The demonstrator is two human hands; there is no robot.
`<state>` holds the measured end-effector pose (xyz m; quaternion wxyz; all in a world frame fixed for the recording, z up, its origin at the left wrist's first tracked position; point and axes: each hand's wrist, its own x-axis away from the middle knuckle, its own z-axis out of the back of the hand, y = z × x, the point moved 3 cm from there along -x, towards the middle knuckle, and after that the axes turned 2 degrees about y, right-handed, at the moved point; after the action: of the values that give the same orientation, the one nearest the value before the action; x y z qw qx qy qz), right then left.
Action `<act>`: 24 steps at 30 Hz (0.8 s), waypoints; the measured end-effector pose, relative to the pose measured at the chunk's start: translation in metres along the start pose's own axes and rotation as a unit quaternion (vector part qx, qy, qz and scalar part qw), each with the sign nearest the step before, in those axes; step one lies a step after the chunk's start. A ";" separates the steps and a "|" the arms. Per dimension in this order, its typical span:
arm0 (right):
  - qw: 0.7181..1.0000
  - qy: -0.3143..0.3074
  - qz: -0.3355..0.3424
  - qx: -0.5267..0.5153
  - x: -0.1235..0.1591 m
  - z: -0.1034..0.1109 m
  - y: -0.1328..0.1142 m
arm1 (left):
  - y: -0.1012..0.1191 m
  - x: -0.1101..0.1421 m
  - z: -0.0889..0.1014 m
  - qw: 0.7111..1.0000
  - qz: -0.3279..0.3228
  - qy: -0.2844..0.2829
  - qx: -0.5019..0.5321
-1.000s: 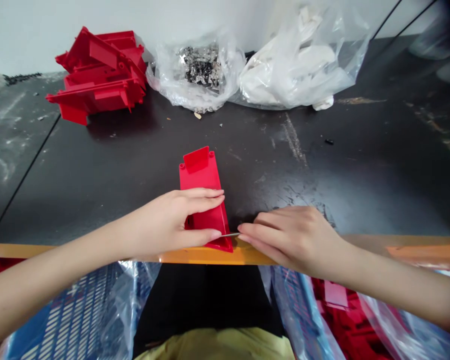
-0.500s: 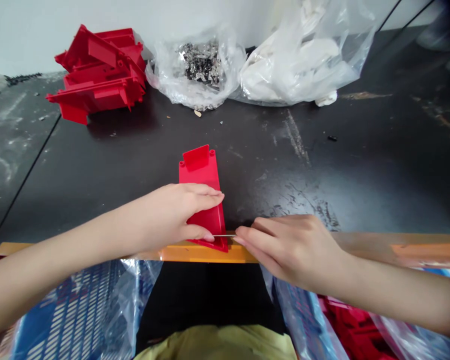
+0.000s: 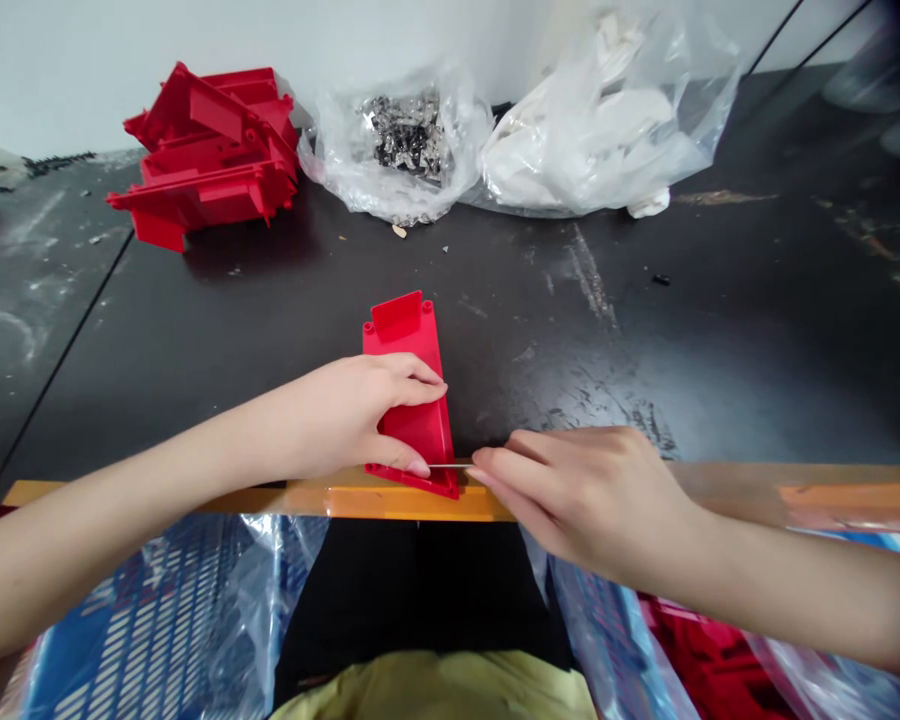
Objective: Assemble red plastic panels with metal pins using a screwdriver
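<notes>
Pinching a thin metal pin (image 3: 450, 466) between your right fingers (image 3: 495, 468), you hold it level, pointing toward 9 o'clock across the near end of the red plastic panel (image 3: 403, 350). The panel's long axis runs to 12 o'clock on the desk (image 3: 570, 350). Your left hand (image 3: 352, 415), nearer the panel, is closed around it, thumb below, fingers on top.

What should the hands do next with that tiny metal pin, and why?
Maybe the right hand should gently push the thin metal pin a little farther along the red plastic piece. Its fingers pinch the pin, and the left hand holds the piece steady on the table, so slow pushing seems safest.
</notes>
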<state>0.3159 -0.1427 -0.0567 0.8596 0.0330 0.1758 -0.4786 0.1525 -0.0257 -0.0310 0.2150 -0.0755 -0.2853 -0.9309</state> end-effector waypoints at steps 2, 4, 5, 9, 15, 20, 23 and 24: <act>1.000 -0.006 -0.015 -0.004 0.000 -0.001 0.000 | 0.001 -0.001 -0.001 1.000 0.004 0.014 -0.008; 1.000 -0.010 -0.028 -0.010 -0.001 -0.002 0.000 | 0.002 -0.002 -0.001 0.999 0.006 0.030 -0.014; 0.999 -0.012 -0.033 -0.015 -0.001 -0.002 0.000 | 0.003 -0.002 -0.002 0.999 0.007 0.036 -0.016; 0.997 -0.032 -0.051 -0.046 -0.001 -0.003 0.002 | 0.006 -0.001 -0.003 0.999 0.016 0.036 -0.022; 0.986 -0.089 -0.088 -0.111 -0.004 -0.006 0.006 | 0.007 0.001 -0.005 0.998 0.032 0.048 -0.013; 0.970 -0.131 -0.113 -0.173 -0.008 -0.009 0.010 | 0.008 -0.001 -0.006 0.996 0.072 0.047 0.012; 0.961 -0.152 -0.120 -0.200 -0.009 -0.010 0.013 | 0.007 -0.002 -0.004 0.995 0.091 0.047 0.016; 0.958 -0.153 -0.121 -0.210 -0.009 -0.011 0.014 | 0.007 -0.001 -0.003 0.995 0.092 0.041 0.018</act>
<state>0.3200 -0.1259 -0.0658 0.7996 -0.2436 0.1414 -0.5304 0.1565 -0.0320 -0.0308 0.3125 -0.0590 -0.2851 -0.9042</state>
